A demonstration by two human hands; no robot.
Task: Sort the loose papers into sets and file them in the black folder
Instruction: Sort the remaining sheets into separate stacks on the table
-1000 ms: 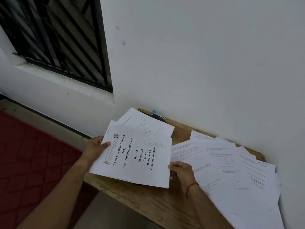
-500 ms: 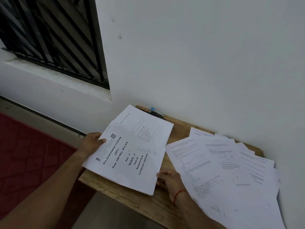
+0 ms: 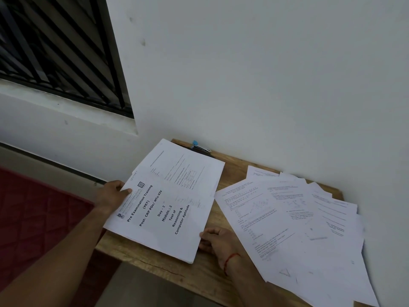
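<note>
Down comes the stack point(image 3: 159, 216) onto the table point(image 3: 155, 264), between my grips: left hand point(image 3: 112, 194) pinching one edge, right hand point(image 3: 218, 240) holding its corner. One set gathered; loose papers point(image 3: 298, 222) wait beyond my right grip.

left hand point(image 3: 112, 196) pinching paper set point(image 3: 163, 209), right hand point(image 3: 218, 239) gripping its corner

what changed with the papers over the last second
The Pre Examination Training set slid nearer the person, uncovering more of the sheet beneath it. The left hand and right hand kept gripping its edges. The fanned papers on the right of the table lay as before.
</note>
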